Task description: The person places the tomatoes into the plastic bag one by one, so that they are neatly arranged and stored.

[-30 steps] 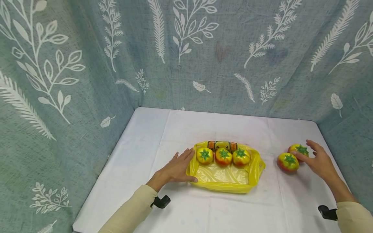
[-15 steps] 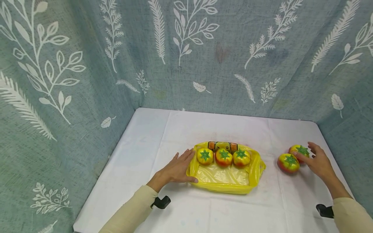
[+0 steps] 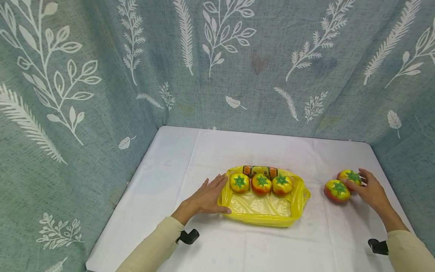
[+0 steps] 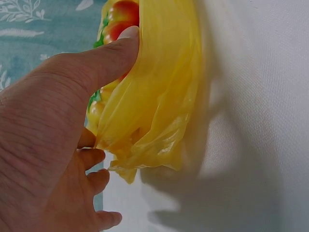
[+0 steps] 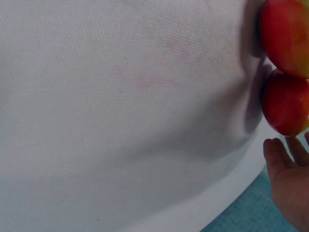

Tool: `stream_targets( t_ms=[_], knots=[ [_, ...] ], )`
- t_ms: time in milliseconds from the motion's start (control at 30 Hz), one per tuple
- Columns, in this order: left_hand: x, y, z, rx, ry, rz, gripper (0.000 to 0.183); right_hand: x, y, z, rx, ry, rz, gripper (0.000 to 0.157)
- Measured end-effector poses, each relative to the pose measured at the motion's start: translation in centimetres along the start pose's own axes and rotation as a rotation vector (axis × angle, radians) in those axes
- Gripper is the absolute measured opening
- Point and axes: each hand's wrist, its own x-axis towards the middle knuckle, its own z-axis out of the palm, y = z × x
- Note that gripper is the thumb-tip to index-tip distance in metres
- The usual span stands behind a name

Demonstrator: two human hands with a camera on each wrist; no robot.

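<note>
Three toy tomatoes (image 3: 261,184), yellow and red with green star-shaped leaf tops, stand in a row inside a yellow plastic bag (image 3: 258,219). My left hand (image 3: 204,196) lies spread along the bag's left edge. In the left wrist view its thumb touches the bag's rim, with the fingers beside the crumpled end. Two more tomatoes stand right of the bag, the front one (image 3: 337,190) against the back one (image 3: 347,174). My right hand (image 3: 374,192) is around the back tomato, thumb over its near side and fingers at its right. In the right wrist view the fingertips lie close below that tomato; contact is unclear.
A white cloth (image 3: 285,249) covers the table. Blue-green curtains (image 3: 204,94) with white leaf patterns stand along the back and both sides. The right hand is close to the table's right edge. A black strap device sits on each wrist.
My right hand has moved slightly toward the viewer, and its fingers have come closer to the back tomato's right side. The left hand, bag and tomatoes stay as they were.
</note>
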Motion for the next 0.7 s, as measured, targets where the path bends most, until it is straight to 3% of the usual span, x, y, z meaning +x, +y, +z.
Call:
stream_targets(
  t_ms=[700],
  knots=[
    [-0.14,-0.02,0.03,-0.005,0.007,0.007,0.118,0.06,0.1,0.04,-0.026,-0.01,0.007,0.088]
  ],
)
